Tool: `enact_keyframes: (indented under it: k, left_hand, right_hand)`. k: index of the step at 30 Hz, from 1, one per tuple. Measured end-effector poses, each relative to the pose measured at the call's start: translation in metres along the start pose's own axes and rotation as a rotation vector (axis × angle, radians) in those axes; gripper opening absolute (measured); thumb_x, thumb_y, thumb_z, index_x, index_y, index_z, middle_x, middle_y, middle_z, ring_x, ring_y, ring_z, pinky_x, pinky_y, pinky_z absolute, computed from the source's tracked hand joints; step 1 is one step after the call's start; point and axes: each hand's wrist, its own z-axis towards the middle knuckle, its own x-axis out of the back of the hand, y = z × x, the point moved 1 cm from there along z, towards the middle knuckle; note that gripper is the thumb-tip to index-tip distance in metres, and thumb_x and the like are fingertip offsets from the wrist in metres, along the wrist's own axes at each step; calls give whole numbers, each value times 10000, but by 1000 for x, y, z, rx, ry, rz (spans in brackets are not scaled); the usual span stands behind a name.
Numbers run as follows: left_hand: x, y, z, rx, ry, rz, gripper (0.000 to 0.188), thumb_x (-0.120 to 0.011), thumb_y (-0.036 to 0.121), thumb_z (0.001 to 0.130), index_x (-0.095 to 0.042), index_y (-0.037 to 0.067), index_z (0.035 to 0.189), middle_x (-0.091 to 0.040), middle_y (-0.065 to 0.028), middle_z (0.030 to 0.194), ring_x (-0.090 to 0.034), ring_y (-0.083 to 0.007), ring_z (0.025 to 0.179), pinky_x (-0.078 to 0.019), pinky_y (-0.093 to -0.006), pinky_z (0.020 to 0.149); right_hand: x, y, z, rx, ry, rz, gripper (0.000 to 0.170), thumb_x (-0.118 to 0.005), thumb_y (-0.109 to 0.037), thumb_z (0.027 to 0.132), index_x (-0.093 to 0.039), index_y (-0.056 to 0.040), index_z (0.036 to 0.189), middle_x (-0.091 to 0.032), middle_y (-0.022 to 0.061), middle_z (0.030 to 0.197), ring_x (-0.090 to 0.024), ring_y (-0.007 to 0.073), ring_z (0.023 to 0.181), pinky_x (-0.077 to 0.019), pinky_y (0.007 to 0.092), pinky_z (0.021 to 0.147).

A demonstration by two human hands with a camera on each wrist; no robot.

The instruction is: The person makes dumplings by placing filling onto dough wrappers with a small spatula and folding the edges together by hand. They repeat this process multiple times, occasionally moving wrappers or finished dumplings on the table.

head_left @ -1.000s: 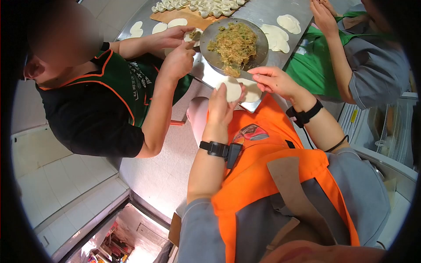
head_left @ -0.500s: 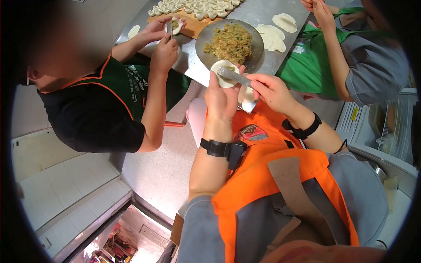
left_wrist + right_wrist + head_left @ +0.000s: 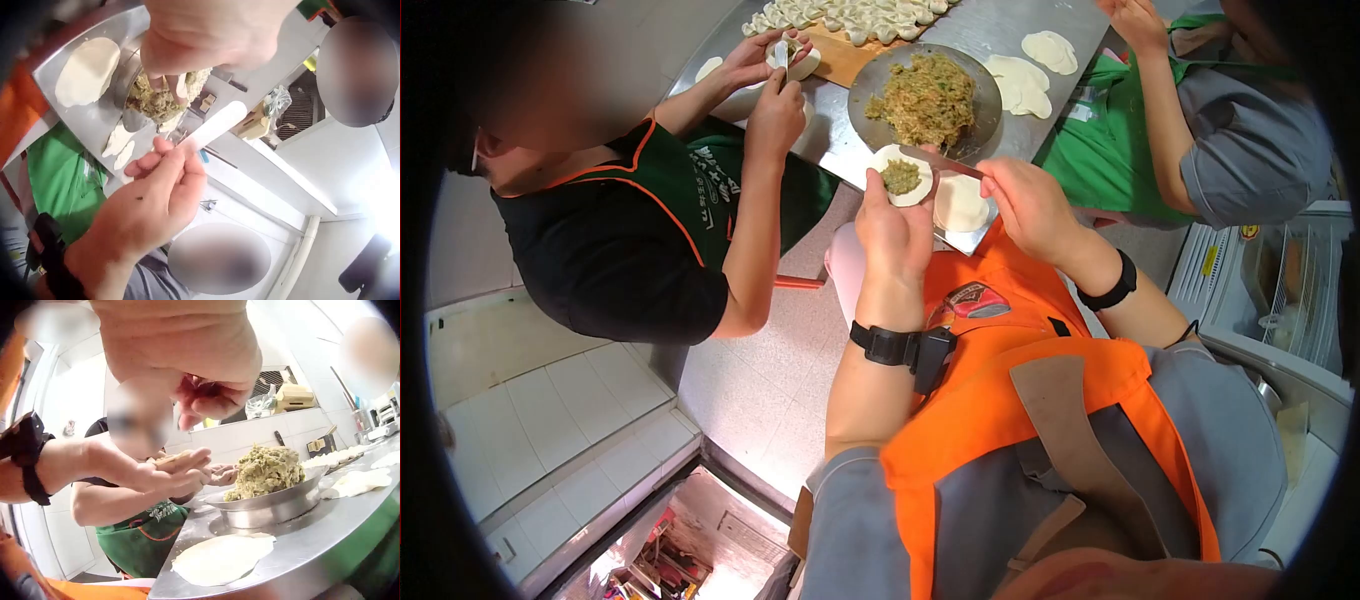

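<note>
My left hand (image 3: 895, 240) holds a round dumpling wrapper (image 3: 883, 160), fingers beneath and thumb at its edge. A flattened dab of greenish filling (image 3: 901, 178) lies in the wrapper's middle. In my right hand (image 3: 1025, 205) is a flat metal spatula (image 3: 945, 162), gripped by its near end. Its blade reaches past the wrapper's right edge; the left wrist view shows its long shape and rounded tip. Beyond the wrapper stands a round metal dish (image 3: 988, 80) heaped with minced filling (image 3: 930, 100). Flat wrappers (image 3: 960, 203) lie at the table corner beside my left hand.
At the left, a person in a dark green apron (image 3: 670, 205) works on another wrapper with a blade. Another person in a green apron (image 3: 1100, 150) stands at the right. Rows of folded dumplings (image 3: 860, 18) sit on a wooden board (image 3: 835, 58); more wrappers (image 3: 1020, 85) lie right of the dish.
The spatula went from the dish's edge onto the wrapper, then off toward its far right edge. The wrapper, bare a second ago, now carries filling. The person at left drew their wrapper leftward, away from the dish.
</note>
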Motion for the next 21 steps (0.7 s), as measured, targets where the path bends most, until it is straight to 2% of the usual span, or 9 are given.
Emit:
enact_keyframes:
  k: [3, 5, 6, 7, 8, 12, 15, 18, 21]
  left_hand:
    - [-15, -7, -11, 42, 17, -47, 462, -249, 292, 1076, -402, -72, 1316, -547, -260, 1281, -537, -379, 1215, -437, -473, 1046]
    - [-15, -13, -15, 35, -12, 53, 440, -298, 297, 1070, -448, -62, 1275, -564, -229, 1248, -581, -338, 1137, -478, -445, 994]
    - [-13, -16, -16, 18, -3, 113, 435, -299, 293, 1068, -452, -57, 1276, -562, -221, 1245, -585, -333, 1123, -488, -441, 981]
    - [-13, -18, -17, 1, 8, 172, 430, -301, 289, 1065, -456, -53, 1276, -561, -214, 1242, -589, -328, 1109, -497, -438, 967]
    - [-17, -22, -17, -52, 38, 172, 456, -300, 322, 1062, -500, -56, 1221, -600, -188, 1147, -636, -291, 989, -543, -409, 886]
    - [-24, -19, -36, -123, -124, 556, 513, -289, 385, 1056, -537, -48, 1175, -632, -146, 992, -648, -220, 815, -579, -348, 737]
    - [-25, -15, -46, -190, -177, 806, 512, -318, 412, 1048, -527, -34, 1186, -628, -117, 978, -640, -182, 831, -559, -312, 716]
    - [-32, -9, -60, -361, -239, 966, 338, -451, 287, 1025, -515, -18, 1158, -618, -85, 944, -627, -152, 799, -532, -269, 680]
    - [-40, -13, -65, -522, -149, 1049, 230, -595, 67, 917, -544, 8, 1134, -632, -62, 886, -590, -98, 681, -500, -254, 630]
  right_hand:
    - [-3, -6, 10, 52, 29, 81, 126, -601, -53, 849, -573, -48, 972, -571, 150, 899, -597, 377, 847, -483, 443, 705]
    - [-3, -9, 16, 108, 3, 69, 104, -592, -48, 861, -561, -49, 960, -571, 142, 913, -598, 371, 842, -484, 438, 710]
    - [1, -5, 17, 143, -71, 68, 95, -603, -43, 866, -587, -32, 959, -571, 134, 928, -598, 357, 832, -488, 405, 694]
    - [2, -4, 19, 122, -57, 124, 88, -608, -42, 869, -596, -26, 954, -576, 127, 931, -600, 333, 827, -488, 387, 687]
    - [5, -4, 21, 98, -43, 179, 82, -613, -42, 871, -606, -19, 949, -581, 119, 934, -602, 310, 823, -488, 369, 679]
    - [6, -8, 24, -80, 61, 455, 69, -636, -42, 870, -631, 1, 924, -608, 93, 905, -601, 215, 779, -479, 303, 670]
    - [10, -12, 24, -189, -2, 447, 83, -634, -53, 886, -622, 8, 941, -625, 89, 879, -598, 157, 759, -473, 270, 698]
    - [16, -22, 23, -210, -34, 479, 122, -642, -60, 893, -616, 9, 991, -644, 71, 902, -606, 124, 772, -474, 247, 722]
    - [23, -26, 22, -371, -115, 839, 170, -652, -67, 901, -603, 5, 1047, -651, 36, 934, -600, 87, 833, -479, 235, 753]
